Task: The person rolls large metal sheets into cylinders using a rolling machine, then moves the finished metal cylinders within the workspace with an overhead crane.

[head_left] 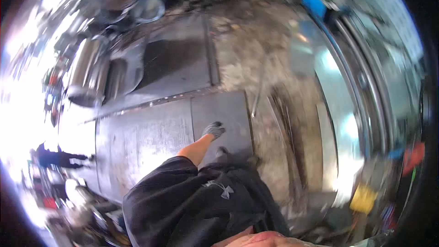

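My left hand (pixel 214 130) wears a grey glove with dark fingertips and reaches out from a short black sleeve (pixel 162 174). Its fingers look slightly bent and a little apart, with nothing visible between them, though the picture is blurred. Beneath it lie dark flat metal plates (pixel 224 107). A small grey shape (pixel 222 151) shows just beyond my shirt; I cannot make out what it is. My right hand does not show.
Large metal cylinders (pixel 87 71) stand at upper left. Long rusty pieces (pixel 286 132) lie on the stained floor (pixel 270 151) right of the plates. Shiny pipes (pixel 366 77) run along the right. Another person (pixel 57 157) is at far left. A yellow object (pixel 363 198) is at lower right.
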`<act>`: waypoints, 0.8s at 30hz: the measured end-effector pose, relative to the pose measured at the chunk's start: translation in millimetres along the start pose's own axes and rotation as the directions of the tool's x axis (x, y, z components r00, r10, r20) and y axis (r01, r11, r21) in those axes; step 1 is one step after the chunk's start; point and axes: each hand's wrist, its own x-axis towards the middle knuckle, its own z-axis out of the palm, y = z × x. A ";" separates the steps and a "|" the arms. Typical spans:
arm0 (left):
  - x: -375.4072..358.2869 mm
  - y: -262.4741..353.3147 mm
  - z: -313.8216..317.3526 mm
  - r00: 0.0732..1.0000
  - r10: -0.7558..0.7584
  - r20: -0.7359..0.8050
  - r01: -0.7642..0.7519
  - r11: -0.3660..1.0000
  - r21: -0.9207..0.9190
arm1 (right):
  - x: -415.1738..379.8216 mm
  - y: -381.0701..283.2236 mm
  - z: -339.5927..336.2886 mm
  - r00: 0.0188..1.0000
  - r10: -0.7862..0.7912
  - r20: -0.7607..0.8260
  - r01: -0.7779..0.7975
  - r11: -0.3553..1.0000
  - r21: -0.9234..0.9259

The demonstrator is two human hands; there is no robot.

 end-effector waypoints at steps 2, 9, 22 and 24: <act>20.2 -118.0 -1.2 0.933 -0.264 -0.243 0.189 0.937 -0.293 | 22.1 -26.9 -14.4 1.000 0.010 -0.003 -0.010 0.961 -0.278; -88.1 -256.8 -3.4 0.816 -0.488 -0.310 0.304 0.818 -0.488 | 112.3 -162.9 -65.8 0.862 -0.287 0.418 0.288 -0.401 -0.869; -174.3 -237.0 98.1 0.770 -0.637 0.003 0.434 0.521 -0.735 | -7.2 -296.6 222.4 0.819 -0.450 0.356 0.492 0.231 -0.839; -167.0 -247.8 70.5 0.781 -0.623 -0.031 0.401 0.539 -0.740 | -3.3 -276.9 234.8 0.836 -0.383 0.393 0.498 0.229 -0.837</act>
